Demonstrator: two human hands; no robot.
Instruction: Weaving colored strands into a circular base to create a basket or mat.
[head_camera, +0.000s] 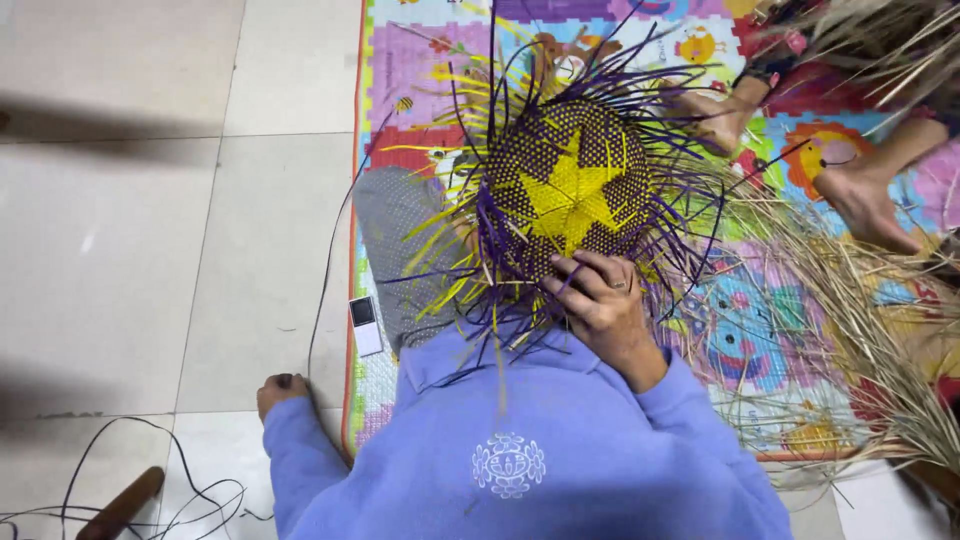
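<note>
A round woven piece (575, 185), purple with a yellow star in its middle, rests over my lap with loose purple and yellow strands sticking out all around. My right hand (603, 300), a ring on one finger, grips its near edge with fingers curled over the weave. My left hand (281, 389) rests far to the left on the floor tile, and only the knuckles show past the lavender sleeve. A thin dark strand (328, 270) runs up from near it; whether the hand holds it is unclear.
A colourful play mat (760, 340) lies under me. Dry straw (860, 310) is piled at the right, where another person's foot (715, 118) and hand (865, 200) show. A small white device (365, 325) lies at the mat's edge. A wooden handle (120, 505) and thin cords sit bottom left.
</note>
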